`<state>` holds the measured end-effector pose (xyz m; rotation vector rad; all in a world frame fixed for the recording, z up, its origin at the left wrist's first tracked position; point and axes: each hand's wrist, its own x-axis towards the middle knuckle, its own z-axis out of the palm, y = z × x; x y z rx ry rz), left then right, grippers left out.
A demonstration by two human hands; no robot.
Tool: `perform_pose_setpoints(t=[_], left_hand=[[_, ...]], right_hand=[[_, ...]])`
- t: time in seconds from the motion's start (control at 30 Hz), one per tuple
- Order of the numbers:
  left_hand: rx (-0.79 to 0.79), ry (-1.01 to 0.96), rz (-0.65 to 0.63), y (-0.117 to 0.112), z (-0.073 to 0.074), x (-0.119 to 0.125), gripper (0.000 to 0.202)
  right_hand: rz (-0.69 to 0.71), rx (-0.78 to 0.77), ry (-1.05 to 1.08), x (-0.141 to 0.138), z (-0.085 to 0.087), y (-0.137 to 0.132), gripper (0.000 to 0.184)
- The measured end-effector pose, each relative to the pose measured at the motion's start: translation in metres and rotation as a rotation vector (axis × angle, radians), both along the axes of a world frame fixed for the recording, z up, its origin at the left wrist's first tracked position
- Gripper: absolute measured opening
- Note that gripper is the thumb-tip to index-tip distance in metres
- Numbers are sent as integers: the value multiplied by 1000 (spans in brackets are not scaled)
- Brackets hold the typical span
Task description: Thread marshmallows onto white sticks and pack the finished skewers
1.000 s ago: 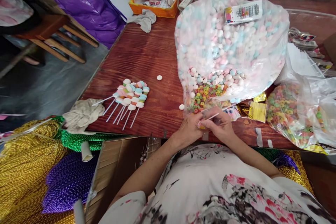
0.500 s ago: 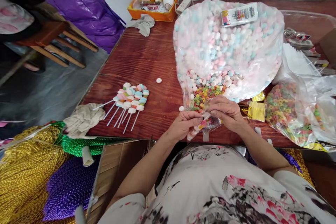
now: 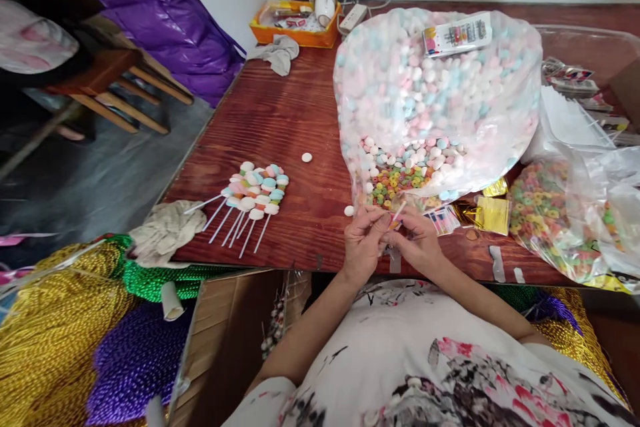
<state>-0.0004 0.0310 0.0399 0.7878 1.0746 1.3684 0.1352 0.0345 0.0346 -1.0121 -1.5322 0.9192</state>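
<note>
My left hand (image 3: 364, 240) and my right hand (image 3: 414, 235) meet at the table's front edge, fingers closed around a candy skewer. Its pale stick (image 3: 399, 211) pokes up between the fingertips; the rest is hidden by my fingers. Just beyond lies a large clear bag (image 3: 485, 120) of pastel marshmallow-like candies, with coloured candy rings (image 3: 395, 185) at its mouth. Small printed cards (image 3: 443, 220) lie right of my right hand, beside gold twist ties (image 3: 493, 213). To the left, several finished-looking candy skewers (image 3: 257, 190) lie in a group, sticks toward me.
A bag of candy rings (image 3: 545, 213) and a clear plastic bin (image 3: 590, 33) stand at right. An orange tray (image 3: 295, 33) is at the back, cloths (image 3: 167, 230) at the left edge. Bead strands (image 3: 55, 333) hang below left; a person sits near a stool (image 3: 100, 73).
My hands have drawn closer together and turned, so the stick now points up; before, they held a clear wrapper with the candy hanging below. The printed cards have come into view.
</note>
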Motion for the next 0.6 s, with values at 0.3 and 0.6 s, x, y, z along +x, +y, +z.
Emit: perform_pose_setpoints(t=[0.3,0.6], left_hand=[[-168,-75,-433,-8,-7,-18,31],[-280,-205,-558,1,0,-15,28]], right_hand=[[-32,48,74,2,-11,6,10],[-33,31,133,-2,-7,10,12]])
